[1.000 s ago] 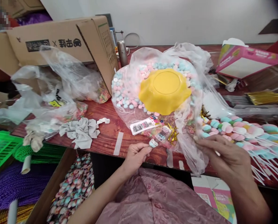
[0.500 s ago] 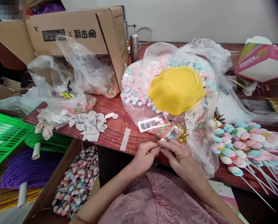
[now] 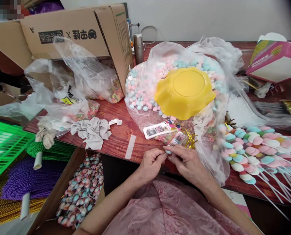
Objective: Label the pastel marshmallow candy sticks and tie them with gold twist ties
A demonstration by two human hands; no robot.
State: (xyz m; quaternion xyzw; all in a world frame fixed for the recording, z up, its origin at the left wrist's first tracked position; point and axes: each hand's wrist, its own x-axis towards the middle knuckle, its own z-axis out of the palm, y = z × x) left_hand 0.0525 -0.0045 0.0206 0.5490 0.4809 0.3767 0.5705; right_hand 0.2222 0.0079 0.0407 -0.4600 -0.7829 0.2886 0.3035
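Two hands meet at the table's (image 3: 116, 143) near edge, left hand (image 3: 151, 163) and right hand (image 3: 188, 163) with fingers pinched shut on a small candy (image 3: 169, 150) between them. Below left, an open carton (image 3: 53, 199) holds wrapped sweets (image 3: 80, 192). Just beyond the hands, a clear bag (image 3: 140, 94) bulges with pastel candies under a yellow bowl (image 3: 184, 91). Skewered sweets (image 3: 255, 147) crowd the right; loose bags (image 3: 69, 88) and a cardboard box (image 3: 69, 32) fill the left, leaving a bare strip along the edge.
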